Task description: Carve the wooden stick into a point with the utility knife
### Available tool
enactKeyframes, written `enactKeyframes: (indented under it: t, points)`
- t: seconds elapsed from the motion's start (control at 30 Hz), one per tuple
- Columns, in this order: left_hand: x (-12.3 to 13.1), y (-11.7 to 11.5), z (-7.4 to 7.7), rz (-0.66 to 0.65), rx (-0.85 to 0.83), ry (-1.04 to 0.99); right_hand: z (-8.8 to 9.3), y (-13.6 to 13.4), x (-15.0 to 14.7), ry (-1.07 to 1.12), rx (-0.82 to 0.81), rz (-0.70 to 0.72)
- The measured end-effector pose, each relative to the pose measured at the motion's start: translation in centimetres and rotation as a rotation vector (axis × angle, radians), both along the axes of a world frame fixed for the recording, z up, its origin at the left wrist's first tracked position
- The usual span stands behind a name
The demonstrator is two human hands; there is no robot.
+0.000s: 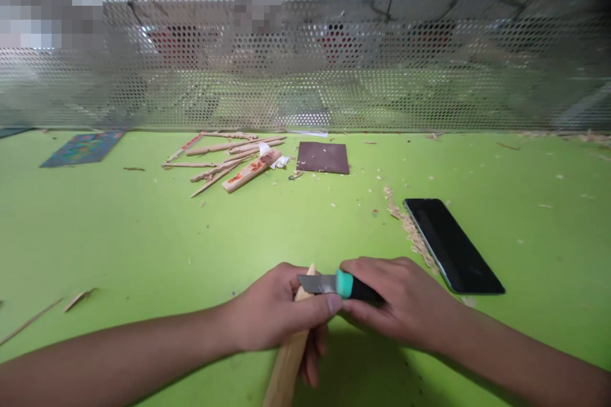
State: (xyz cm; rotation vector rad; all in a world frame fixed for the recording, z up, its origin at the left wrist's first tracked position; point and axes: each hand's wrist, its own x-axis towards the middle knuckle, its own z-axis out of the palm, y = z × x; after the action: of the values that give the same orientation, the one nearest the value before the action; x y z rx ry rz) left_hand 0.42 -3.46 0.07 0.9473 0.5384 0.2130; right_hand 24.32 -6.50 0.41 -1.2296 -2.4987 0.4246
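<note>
My left hand [279,315] is wrapped round a pale wooden stick [286,369] that runs from the bottom edge up to a tip just above my knuckles. My right hand [401,302] grips a knife [334,284] with a teal and black handle. Its short grey blade points left and lies against the stick's upper end. My left thumb presses near the blade's back. Both hands sit low at the middle of the green table [143,235].
A black phone [451,245] lies right of my hands, with wood shavings [410,229] along its left side. Farther back lie a pile of whittled sticks [229,162], a dark sandpaper sheet [323,158] and a colourful card [83,148]. A perforated metal screen [382,76] walls off the back.
</note>
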Motion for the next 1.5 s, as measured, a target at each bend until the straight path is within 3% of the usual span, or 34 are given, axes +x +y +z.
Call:
enactKeyframes:
  t: [0.17,0.4,0.73,0.97,1.5]
  points:
    - [0.14,-0.09,0.20,-0.003,0.071,-0.011,-0.08,-0.31,-0.17,-0.014,0.071,-0.044]
    - [0.16,-0.41,0.06,0.061,0.019,0.058,-0.48,0.47,0.27,-0.008,0.024,-0.198]
    - [-0.01,-0.18,0.14,0.046,0.009,0.065,-0.41,0.28,0.23,0.067,-0.082,-0.178]
    - [0.01,-0.10,-0.01,0.029,0.034,0.038,0.05,0.26,0.14,0.043,-0.125,-0.041]
    - [0.10,-0.29,0.11,0.066,0.106,0.107,-0.35,-0.37,-0.20,0.019,0.055,-0.088]
